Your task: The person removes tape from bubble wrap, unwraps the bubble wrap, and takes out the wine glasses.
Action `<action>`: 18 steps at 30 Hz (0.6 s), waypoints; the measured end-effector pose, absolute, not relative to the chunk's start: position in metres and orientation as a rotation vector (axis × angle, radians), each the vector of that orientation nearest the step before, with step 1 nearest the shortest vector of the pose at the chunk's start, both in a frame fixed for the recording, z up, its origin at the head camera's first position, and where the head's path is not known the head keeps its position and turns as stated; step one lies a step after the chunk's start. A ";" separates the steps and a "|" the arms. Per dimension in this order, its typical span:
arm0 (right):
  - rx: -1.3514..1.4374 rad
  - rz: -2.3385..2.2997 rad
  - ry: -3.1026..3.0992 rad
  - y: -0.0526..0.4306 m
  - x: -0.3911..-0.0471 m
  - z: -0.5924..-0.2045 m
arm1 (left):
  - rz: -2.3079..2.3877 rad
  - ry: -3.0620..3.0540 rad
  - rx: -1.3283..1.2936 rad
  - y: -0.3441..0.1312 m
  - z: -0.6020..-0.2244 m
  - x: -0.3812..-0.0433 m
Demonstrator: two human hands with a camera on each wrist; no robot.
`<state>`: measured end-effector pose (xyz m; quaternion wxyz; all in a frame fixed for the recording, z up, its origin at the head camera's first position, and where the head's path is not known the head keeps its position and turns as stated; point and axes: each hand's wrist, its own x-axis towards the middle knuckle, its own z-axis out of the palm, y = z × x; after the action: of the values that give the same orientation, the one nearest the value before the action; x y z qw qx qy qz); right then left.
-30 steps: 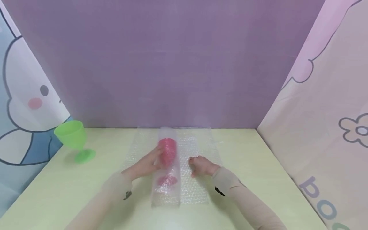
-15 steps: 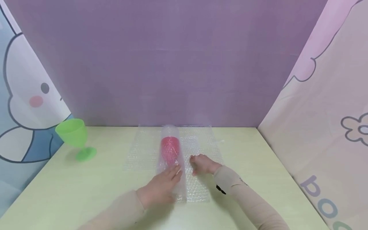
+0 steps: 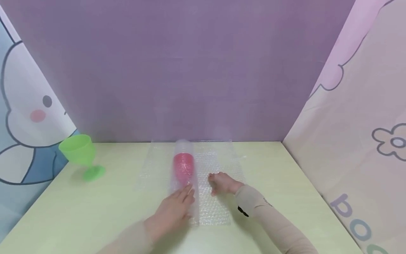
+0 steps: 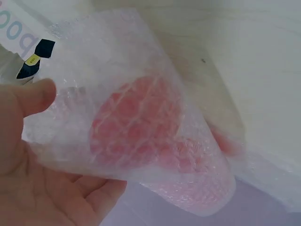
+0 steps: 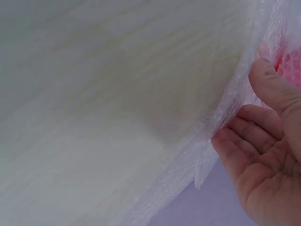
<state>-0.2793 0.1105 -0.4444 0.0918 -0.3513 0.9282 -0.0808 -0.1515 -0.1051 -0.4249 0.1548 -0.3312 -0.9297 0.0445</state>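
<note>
Near the middle of the table (image 3: 263, 162), a pink goblet (image 3: 184, 166) lies inside a rolled part of a clear bubble wrap sheet (image 3: 213, 210). Its bowl points away from me. My left hand (image 3: 172, 210) rests on the near end of the roll with fingers extended, covering the goblet's foot in the head view. The left wrist view shows the thumb and fingers spread about the layered wrap. Right of the roll, my right hand (image 3: 223, 182) presses on the flat wrap. In the right wrist view its fingertips (image 5: 218, 134) touch the wrap, thumb apart from them.
A light green goblet (image 3: 77, 150) stands at the back left of the table. A purple backdrop (image 3: 203, 70) rises behind the table's far edge, with printed panels on the left (image 3: 35, 91) and right (image 3: 355, 116).
My left hand has moved from the left side of the goblet's bowl down onto the near end of the roll. The right hand keeps its place on the wrap.
</note>
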 end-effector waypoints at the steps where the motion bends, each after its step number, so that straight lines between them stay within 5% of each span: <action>1: -1.035 -0.237 2.753 0.110 -0.279 -0.445 | 0.082 -2.674 -0.926 -0.107 -0.426 -0.150; 18: -0.945 -0.201 2.731 0.110 -0.277 -0.442 | -0.823 -2.811 -0.616 -0.146 -0.414 -0.138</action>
<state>-0.2769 0.1100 -0.4425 0.1219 -0.3238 0.9357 -0.0688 -0.1377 -0.1461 -0.4136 0.0740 -0.2052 -0.9366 -0.2741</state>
